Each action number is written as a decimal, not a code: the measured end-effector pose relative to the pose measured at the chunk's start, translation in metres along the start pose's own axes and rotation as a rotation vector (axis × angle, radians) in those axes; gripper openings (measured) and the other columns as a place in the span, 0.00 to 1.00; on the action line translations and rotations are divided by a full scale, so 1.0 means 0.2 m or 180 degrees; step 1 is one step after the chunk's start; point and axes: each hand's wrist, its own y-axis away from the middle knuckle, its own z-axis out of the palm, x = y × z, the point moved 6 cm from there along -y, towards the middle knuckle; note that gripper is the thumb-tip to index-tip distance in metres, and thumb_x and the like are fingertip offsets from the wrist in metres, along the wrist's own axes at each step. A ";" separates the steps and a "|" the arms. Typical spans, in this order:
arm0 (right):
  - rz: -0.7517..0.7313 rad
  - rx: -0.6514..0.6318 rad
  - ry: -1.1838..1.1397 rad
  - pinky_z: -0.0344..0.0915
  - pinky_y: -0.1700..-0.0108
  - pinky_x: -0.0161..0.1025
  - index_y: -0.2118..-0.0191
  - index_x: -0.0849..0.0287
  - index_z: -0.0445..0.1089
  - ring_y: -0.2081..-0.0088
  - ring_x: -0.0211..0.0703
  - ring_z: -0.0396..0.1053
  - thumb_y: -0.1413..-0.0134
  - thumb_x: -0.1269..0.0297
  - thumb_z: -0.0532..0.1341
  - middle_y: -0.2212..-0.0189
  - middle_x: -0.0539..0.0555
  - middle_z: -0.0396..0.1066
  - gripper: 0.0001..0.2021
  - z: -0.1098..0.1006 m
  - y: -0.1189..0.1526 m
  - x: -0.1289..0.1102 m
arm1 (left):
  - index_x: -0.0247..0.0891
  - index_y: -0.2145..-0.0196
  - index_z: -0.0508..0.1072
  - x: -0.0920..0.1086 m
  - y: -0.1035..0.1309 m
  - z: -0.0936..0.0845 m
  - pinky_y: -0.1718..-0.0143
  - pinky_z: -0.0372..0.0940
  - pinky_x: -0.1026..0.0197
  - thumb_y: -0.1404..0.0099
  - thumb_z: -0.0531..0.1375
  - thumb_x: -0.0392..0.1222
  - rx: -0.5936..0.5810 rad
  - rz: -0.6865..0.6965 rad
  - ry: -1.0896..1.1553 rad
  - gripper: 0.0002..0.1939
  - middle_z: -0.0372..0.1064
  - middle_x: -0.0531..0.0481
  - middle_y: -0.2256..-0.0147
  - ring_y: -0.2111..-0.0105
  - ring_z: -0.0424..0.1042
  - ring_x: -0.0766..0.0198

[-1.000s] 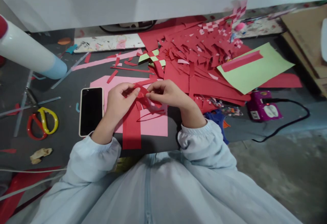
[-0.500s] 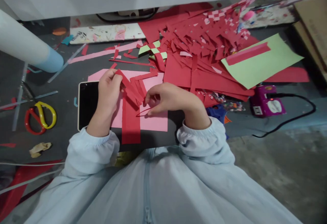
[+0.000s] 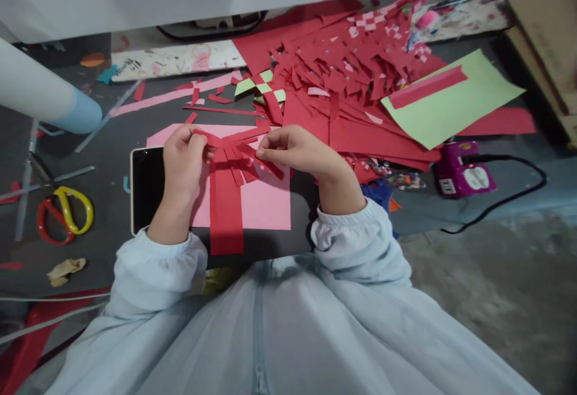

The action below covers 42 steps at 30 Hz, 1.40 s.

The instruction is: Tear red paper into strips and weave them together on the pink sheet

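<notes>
My left hand (image 3: 184, 157) pinches one end of a small piece of red paper (image 3: 234, 157) cut into strips. My right hand (image 3: 295, 150) is closed on a strip at the piece's right side, thumb against fingertips. The cut piece hangs over a pink sheet (image 3: 267, 205), its strips spreading down and to the right. Under it, a wide red paper band (image 3: 226, 214) lies across the pink sheet and reaches past its near edge. A black-screened phone (image 3: 148, 187) lies beside my left wrist.
Scissors (image 3: 67, 214) with red and yellow handles lie at the left. Behind are a heap of red paper strips (image 3: 324, 70) and a green sheet (image 3: 455, 103). A purple box with a black cable (image 3: 466, 169) sits right; a white-and-blue cylinder (image 3: 67, 103) stands left.
My right hand has moved up and away from me. The cut red piece, earlier slanting down between the hands, is now stretched more sideways with its strips fanned out. The view has shifted slightly.
</notes>
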 end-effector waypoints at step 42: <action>-0.0609 0.1083 0.0419 0.70 0.54 0.43 0.59 0.57 0.79 0.57 0.47 0.74 0.50 0.61 0.68 0.59 0.56 0.79 0.12 -0.09 0.04 -0.06 | 0.37 0.81 0.76 -0.03 0.05 0.05 0.83 0.59 0.68 0.49 0.67 0.38 -0.0933 -0.0365 -0.0286 0.06 0.71 0.51 0.83 0.85 0.63 0.71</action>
